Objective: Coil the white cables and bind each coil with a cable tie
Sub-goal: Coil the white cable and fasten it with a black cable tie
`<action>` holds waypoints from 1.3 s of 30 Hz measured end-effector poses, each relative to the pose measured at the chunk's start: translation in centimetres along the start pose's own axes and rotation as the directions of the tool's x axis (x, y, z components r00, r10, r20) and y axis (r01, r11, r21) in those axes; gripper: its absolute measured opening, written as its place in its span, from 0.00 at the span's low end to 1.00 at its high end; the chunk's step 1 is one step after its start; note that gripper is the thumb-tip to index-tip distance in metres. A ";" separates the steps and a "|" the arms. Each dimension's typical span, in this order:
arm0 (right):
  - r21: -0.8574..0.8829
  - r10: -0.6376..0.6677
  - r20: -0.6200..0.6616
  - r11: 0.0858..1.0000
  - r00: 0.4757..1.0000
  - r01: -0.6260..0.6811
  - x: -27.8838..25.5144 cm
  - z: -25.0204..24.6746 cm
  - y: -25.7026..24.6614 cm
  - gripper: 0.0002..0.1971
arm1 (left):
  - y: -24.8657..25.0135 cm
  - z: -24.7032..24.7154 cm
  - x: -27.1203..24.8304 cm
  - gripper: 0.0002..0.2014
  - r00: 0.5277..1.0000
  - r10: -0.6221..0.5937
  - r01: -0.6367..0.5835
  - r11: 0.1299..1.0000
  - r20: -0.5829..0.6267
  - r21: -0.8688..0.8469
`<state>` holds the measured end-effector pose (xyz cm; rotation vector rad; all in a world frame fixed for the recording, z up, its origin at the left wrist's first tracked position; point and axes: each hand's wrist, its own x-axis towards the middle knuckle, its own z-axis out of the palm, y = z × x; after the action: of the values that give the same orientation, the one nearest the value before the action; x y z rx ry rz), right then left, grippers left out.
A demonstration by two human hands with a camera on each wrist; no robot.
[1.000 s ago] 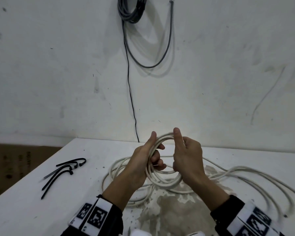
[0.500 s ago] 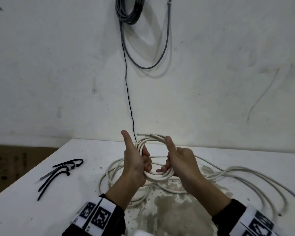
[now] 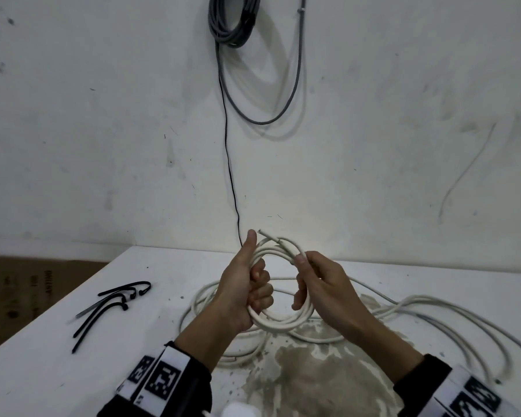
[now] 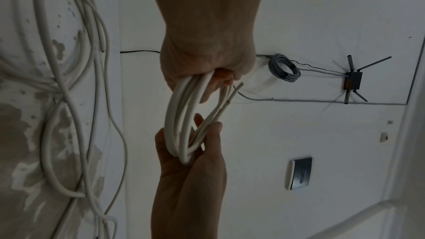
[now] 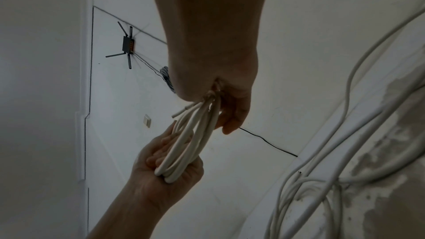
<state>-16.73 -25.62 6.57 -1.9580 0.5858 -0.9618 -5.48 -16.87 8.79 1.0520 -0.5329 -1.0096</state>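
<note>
Coil point(image 3: 278, 322) of white cable was held upright above the table point(image 3: 57, 371), left hand point(image 3: 238, 293) fisted round one side, thumb up, right hand point(image 3: 319, 284) pinching the opposite side, cable ties point(image 3: 112, 302) well left.

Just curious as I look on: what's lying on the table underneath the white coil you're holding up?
Under the coil, held by the left hand and right hand, more loose white cable sprawls across the table, over a patch of worn paint. The forearms hide part of it.
</note>
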 end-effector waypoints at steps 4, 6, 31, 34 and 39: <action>-0.017 0.046 0.039 0.999 0.998 -0.045 -0.1 0.0 0.4 0.21 | 0.1 -0.1 0.2 0.32 0.999 -0.024 0.022 0.998 0.038 0.052; -0.163 0.008 0.038 0.987 0.999 -0.002 -0.2 -0.1 0.5 0.20 | 0.2 -0.3 0.5 0.32 0.998 -0.034 0.030 0.997 0.046 0.073; -0.453 -0.230 0.444 0.776 0.866 0.439 1.7 -0.5 -2.6 0.15 | 0.8 -1.5 0.5 0.29 0.968 0.247 -0.152 0.718 -0.044 0.679; -0.574 -0.270 0.420 0.660 0.867 0.484 1.5 1.0 -2.0 0.20 | 0.8 -1.7 0.7 0.30 0.947 0.316 -0.179 0.673 -0.059 0.717; -0.452 -0.260 0.331 0.800 0.907 0.395 1.5 2.7 -2.1 0.13 | 1.9 -3.2 0.4 0.30 0.978 0.195 -0.201 0.814 0.070 0.545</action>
<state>-13.57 -24.22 8.04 -2.6873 0.3749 -0.7856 -2.00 -15.46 9.05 1.4646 -0.9613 -0.6828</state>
